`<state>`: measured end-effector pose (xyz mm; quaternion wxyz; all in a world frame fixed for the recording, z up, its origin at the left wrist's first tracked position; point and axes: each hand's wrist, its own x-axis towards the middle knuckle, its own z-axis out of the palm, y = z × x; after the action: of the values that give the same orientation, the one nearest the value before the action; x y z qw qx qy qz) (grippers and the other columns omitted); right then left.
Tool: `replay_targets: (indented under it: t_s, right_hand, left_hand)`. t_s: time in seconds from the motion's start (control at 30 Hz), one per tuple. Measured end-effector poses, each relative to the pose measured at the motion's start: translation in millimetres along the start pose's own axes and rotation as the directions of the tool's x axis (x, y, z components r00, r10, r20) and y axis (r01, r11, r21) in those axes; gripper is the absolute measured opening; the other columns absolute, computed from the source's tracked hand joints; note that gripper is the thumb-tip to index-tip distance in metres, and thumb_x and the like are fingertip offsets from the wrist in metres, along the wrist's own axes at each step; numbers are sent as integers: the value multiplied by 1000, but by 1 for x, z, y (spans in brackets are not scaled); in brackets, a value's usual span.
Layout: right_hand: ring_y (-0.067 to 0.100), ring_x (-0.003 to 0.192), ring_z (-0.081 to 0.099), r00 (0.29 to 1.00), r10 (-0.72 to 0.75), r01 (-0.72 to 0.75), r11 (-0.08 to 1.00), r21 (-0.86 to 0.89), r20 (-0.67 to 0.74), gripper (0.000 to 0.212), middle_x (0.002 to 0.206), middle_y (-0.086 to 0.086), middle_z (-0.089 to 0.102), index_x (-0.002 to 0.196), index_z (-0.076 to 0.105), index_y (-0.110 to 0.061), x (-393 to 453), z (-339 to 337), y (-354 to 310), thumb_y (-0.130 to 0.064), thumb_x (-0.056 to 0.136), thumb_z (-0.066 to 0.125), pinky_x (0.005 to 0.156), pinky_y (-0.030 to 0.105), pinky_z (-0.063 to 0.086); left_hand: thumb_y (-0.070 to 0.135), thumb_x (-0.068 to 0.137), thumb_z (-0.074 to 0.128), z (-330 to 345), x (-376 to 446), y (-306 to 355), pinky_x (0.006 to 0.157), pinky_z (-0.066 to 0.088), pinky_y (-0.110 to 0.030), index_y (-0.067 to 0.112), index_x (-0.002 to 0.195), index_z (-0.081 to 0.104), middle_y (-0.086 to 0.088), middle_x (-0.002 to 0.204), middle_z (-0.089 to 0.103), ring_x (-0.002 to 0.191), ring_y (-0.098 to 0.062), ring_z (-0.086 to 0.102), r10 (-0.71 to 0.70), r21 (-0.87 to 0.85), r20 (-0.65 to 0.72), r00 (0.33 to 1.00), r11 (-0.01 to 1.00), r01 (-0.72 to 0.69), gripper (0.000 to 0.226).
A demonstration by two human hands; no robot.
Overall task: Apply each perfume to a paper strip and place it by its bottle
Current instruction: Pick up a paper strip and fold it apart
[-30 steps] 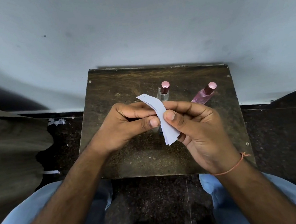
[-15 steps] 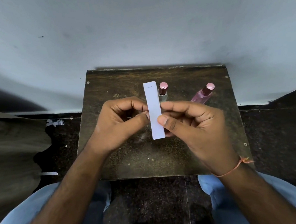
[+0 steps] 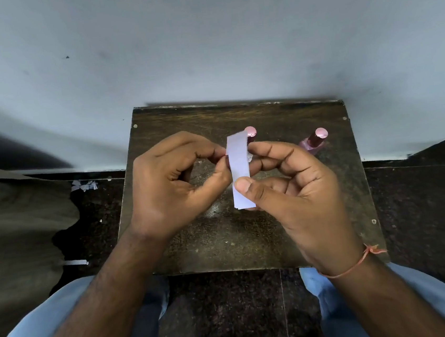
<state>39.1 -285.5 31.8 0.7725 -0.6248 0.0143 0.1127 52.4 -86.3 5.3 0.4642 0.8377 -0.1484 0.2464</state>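
Paper strip [image 3: 239, 168] upright, long axis twelve to six, above desk [image 3: 223, 239]; pinched low by right hand [image 3: 286, 189], edge nipped by left hand [image 3: 173, 184]. Capped bottles [image 3: 313, 142] toward one o'clock, nearer right.

The paper strip [image 3: 238, 164] covers most of the bottle [image 3: 250, 132] right behind it, only its pink cap peeks out; strip's lower end looks layered, can't count.

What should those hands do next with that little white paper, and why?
Probably peel one strip off: the white paper strips look stacked, pinched between the left hand and right hand, while both pink-capped perfume bottles stand capped on the dark wooden table.
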Motion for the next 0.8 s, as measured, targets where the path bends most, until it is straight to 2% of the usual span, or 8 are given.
replay_targets:
  t_s: [0.1,0.2,0.27,0.33,0.43,0.53,0.63,0.8]
  right_hand:
    - [16,80,78,995,96,-97,991,94,17,56,105,18,82,130,70,-11,0,4,-3,-8,76,83,64,26,62]
    - [16,83,77,989,146,-149,982,116,28,51,104,13,84,129,71,-12,0,6,-6,-16,79,81,63,30,60]
    - [21,84,77,986,164,-165,980,109,24,43,99,11,84,121,76,-13,0,6,-7,-20,80,81,68,38,59]
    - [24,79,74,980,197,-198,974,109,21,37,91,11,83,115,80,-13,0,6,-6,-20,79,82,68,38,57]
    - [18,74,76,971,237,-239,966,101,31,35,83,8,82,112,81,-13,-1,8,-7,-17,78,82,62,29,61]
    - [16,74,79,970,241,-243,966,84,34,37,84,11,83,114,79,-13,-3,9,-10,-15,78,82,59,26,62]
    - [18,75,79,967,254,-255,965,62,30,42,87,16,83,118,78,-10,-2,9,-11,-15,77,83,59,27,63]
    - [17,69,78,950,310,-312,947,73,34,40,84,14,83,113,78,-7,-1,10,-13,-16,74,84,53,27,62]
  left_hand:
    - [10,90,86,-2,-2,-2,61,36,-10,5,91,82,0,92,75,69,10,55,-2,73,1,1000,997,2,7]
    - [10,91,85,-3,-3,-4,71,37,-4,2,94,82,-2,95,75,79,17,55,10,102,64,998,995,-16,9]
    - [15,93,83,-3,-4,-7,68,42,-11,6,99,82,-1,100,76,83,8,61,-16,120,113,993,993,3,10]
    - [15,94,80,-4,-2,-7,66,48,-21,12,102,80,2,105,74,87,-4,66,-50,98,167,985,995,34,9]
    - [5,89,81,-4,0,-6,73,45,-15,13,112,74,3,112,71,96,-2,64,-95,-12,226,969,995,100,26]
    - [15,89,81,-5,0,-8,69,54,-36,14,126,73,5,122,73,107,-18,70,-109,-102,261,959,985,140,38]
    - [20,91,80,-4,-1,-11,76,56,-40,20,124,74,7,119,76,110,-20,70,-70,-89,237,969,992,94,34]
    - [20,98,75,-1,-2,-14,91,53,-45,16,121,77,0,113,77,106,-23,69,-13,-65,207,978,997,27,24]
